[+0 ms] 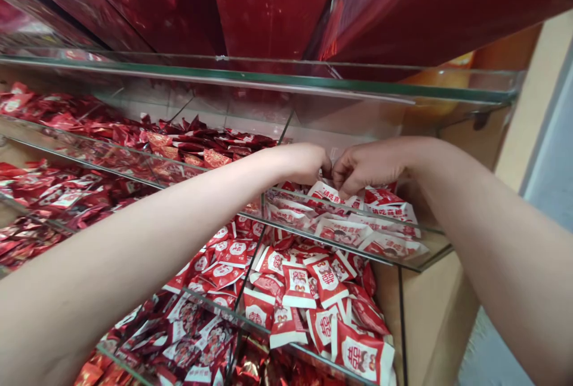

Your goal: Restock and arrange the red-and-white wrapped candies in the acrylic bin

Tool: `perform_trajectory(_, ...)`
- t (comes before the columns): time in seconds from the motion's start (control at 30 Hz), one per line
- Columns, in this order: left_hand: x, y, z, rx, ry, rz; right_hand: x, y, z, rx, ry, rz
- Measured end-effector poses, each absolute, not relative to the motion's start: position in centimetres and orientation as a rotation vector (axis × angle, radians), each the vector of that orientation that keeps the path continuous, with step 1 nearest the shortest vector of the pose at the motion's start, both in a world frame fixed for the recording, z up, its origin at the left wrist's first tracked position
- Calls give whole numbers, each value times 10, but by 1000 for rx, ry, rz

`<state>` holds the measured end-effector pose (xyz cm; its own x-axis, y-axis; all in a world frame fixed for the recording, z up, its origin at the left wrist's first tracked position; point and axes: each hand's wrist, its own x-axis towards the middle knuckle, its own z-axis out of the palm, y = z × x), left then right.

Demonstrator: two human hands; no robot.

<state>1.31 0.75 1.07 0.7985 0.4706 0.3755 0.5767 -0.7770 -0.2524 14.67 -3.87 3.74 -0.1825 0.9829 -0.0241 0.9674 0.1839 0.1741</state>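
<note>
A glass-fronted bin on the right holds red-and-white candy packets [342, 231] with red writing and small printed figures. My left hand [308, 162] reaches in from the left, fingers curled down at the upper edge of a white candy packet [331, 194]. Close beside it, my right hand [369, 165] pinches at the same packet with thumb and fingers. The packet stands tilted above the others, its lower part behind the glass front. My left fingertips are partly hidden behind my own hand.
Red boxes [277, 4] stand on a glass shelf [250, 79] just above my hands. Below lies a bin of red-and-white wrapped candies [326, 275]. To the left, glass dividers separate several bins of dark red packets [192, 141]. A wooden side panel [430, 320] closes the right end.
</note>
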Motion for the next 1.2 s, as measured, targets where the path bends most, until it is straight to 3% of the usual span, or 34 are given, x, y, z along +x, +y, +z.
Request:
perform_trajectory(0.33, 6, 10, 11, -2723, -652, -692, 152, -32, 35, 1967, 2121, 386)
perform_trajectory(0.53, 3, 10, 3, -2594, -657, -460, 152, -34, 35, 2091, 2184, 314)
perform_trajectory(0.9, 1, 13, 2, -2500, -636, -450, 149, -41, 42, 2153, 2235, 234)
perform_trajectory(1.03, 1, 12, 1, -2498, -640, -452, 151, -42, 44, 2216, 1955, 342)
perform_trajectory(1.2, 1, 14, 0, -2497, -637, -464, 159, -33, 39, 2313, 1774, 179)
